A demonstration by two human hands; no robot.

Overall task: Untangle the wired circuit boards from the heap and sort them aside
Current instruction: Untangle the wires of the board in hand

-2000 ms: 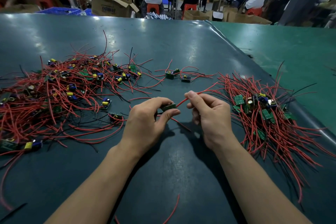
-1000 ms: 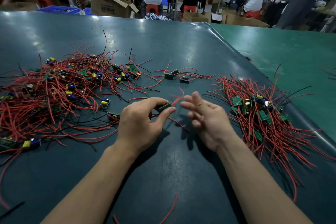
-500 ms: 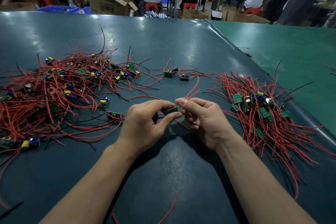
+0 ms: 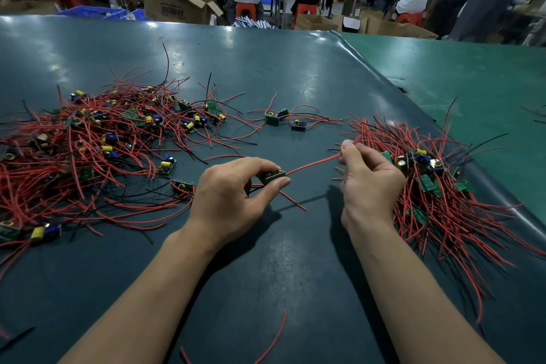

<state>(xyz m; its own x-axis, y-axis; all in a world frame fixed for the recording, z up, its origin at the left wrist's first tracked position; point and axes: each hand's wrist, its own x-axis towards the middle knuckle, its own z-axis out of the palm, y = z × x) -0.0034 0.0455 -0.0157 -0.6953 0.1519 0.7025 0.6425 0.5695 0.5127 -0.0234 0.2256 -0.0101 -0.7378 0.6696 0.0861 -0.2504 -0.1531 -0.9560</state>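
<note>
From the head cam I've got my left hand (image 4: 233, 198) pinching a small green circuit board (image 4: 274, 177) between thumb and fingers just above the dark tabletop (image 4: 295, 260), and my right hand (image 4: 369, 177) has its grip pinched on that board's red wire (image 4: 316, 163), which runs taut between the two. The big tangled heap (image 4: 88, 151) sits off to the left, the sorted pile (image 4: 437, 186) is right beside my right hand, and a few loose boards (image 4: 283, 120) lie between them further back.
</note>
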